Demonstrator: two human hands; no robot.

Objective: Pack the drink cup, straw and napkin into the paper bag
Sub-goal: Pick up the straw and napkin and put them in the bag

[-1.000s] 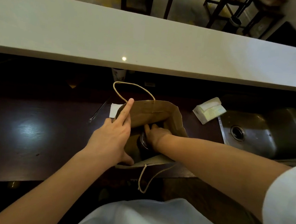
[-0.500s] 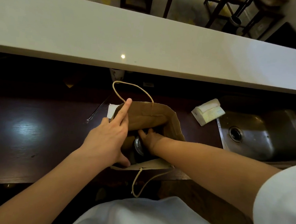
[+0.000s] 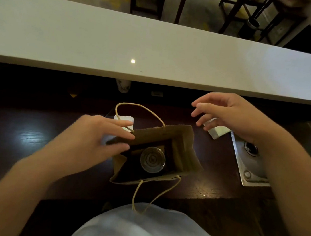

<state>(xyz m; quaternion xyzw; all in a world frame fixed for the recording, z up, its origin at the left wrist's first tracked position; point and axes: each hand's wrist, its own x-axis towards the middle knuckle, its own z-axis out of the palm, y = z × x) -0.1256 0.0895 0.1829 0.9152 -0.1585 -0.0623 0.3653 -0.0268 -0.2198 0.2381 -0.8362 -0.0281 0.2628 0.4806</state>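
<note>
Bag on the worktop in front of me, cup inside it.

The paper bag [image 3: 183,149] stands open on the worktop [image 3: 25,143], the drink cup [image 3: 152,159] upright within. A napkin [image 3: 124,119] lies behind the bag's left corner; a tissue pack [image 3: 217,131] lies to its right, beside the sink [image 3: 249,165]. My left grip [image 3: 93,140] sits at the bag's left rim, my right grip [image 3: 227,115] above the pack.

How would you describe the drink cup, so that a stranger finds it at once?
Look at the dark counter below the long white ledge. At its middle stands an open brown paper bag. The drink cup stands inside it, the only round, shiny lid there.
</note>
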